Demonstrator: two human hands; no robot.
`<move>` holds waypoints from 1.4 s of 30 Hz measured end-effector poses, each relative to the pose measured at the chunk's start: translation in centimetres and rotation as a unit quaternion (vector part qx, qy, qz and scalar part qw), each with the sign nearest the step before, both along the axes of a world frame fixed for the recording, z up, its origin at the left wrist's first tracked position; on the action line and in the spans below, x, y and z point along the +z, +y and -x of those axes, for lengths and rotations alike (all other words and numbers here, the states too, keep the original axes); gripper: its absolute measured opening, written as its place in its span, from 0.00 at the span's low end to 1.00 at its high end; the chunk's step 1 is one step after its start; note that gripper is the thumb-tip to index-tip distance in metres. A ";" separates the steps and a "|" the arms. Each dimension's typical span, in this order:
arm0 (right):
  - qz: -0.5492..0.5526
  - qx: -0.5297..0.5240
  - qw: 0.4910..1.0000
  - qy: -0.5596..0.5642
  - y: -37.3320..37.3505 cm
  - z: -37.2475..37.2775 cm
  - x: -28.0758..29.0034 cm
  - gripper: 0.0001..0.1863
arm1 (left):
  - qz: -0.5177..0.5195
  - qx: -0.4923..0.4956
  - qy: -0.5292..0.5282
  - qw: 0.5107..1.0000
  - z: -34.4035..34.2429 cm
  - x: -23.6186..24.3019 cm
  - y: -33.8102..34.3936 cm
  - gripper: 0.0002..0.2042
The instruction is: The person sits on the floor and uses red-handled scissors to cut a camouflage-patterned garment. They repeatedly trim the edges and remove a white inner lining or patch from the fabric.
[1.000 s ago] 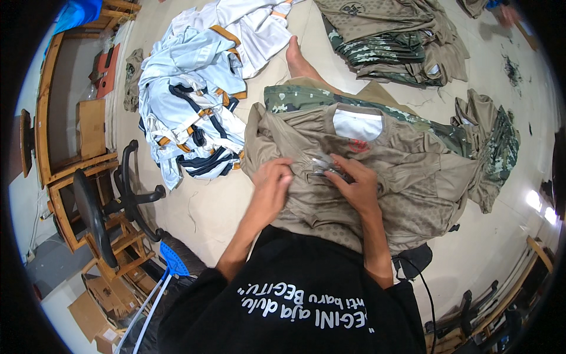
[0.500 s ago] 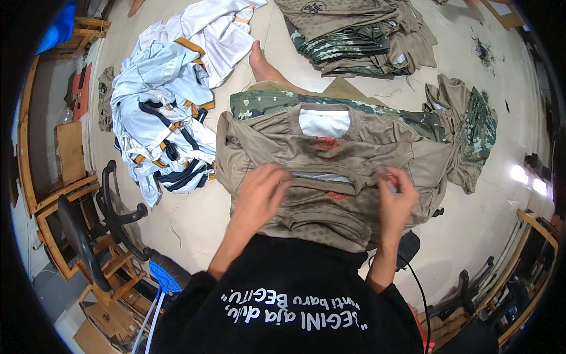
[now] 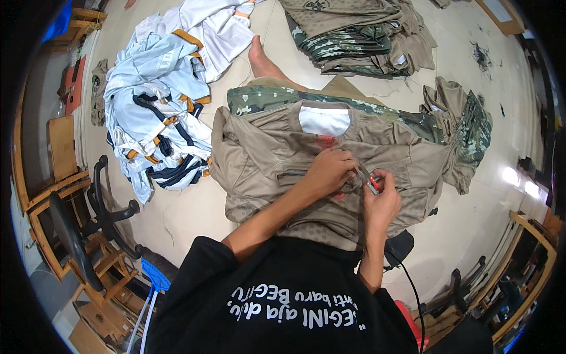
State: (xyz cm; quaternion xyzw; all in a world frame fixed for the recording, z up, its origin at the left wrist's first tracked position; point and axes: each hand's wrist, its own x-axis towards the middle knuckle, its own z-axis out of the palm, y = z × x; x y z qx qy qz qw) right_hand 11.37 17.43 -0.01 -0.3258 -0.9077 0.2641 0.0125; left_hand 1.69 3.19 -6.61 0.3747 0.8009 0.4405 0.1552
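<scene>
Right before you lies the brown shirt [image 3: 401,158]; your right grip [image 3: 382,197] is curled round a small red-and-grey tool [image 3: 374,185], your left grip [image 3: 332,170] pinches the shirt's fabric; beyond, a brown-and-camouflage pile [image 3: 359,50] rests on the floor [image 3: 177,221]

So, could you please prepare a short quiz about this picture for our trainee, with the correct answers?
1. Which hand holds the small red tool?
2. True or false: the pale clothes pile lies left of the brown shirts.
3. The print just below the white-lined neck opening is: a) blue, b) red, c) yellow.

Key: 1. The right hand. 2. True. 3. b.
</scene>
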 end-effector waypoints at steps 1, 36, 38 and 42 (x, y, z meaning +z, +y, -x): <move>-0.004 0.002 1.000 -0.002 -0.1 0.1 0.0 0.19 | 0.014 -0.004 0.012 1.000 -0.2 -0.2 0.2 0.09; 0.046 0.098 0.993 -0.043 -0.2 2.3 2.8 0.15 | 0.235 0.224 0.043 0.945 -0.5 8.3 -12.1 0.19; 0.002 0.135 0.988 -0.082 -0.4 1.5 1.5 0.15 | 0.194 0.263 0.033 0.945 -0.6 7.6 -12.5 0.13; 0.040 0.046 0.990 0.129 0.4 1.7 0.7 0.12 | 0.036 0.374 -0.041 0.926 0.7 9.8 -11.9 0.03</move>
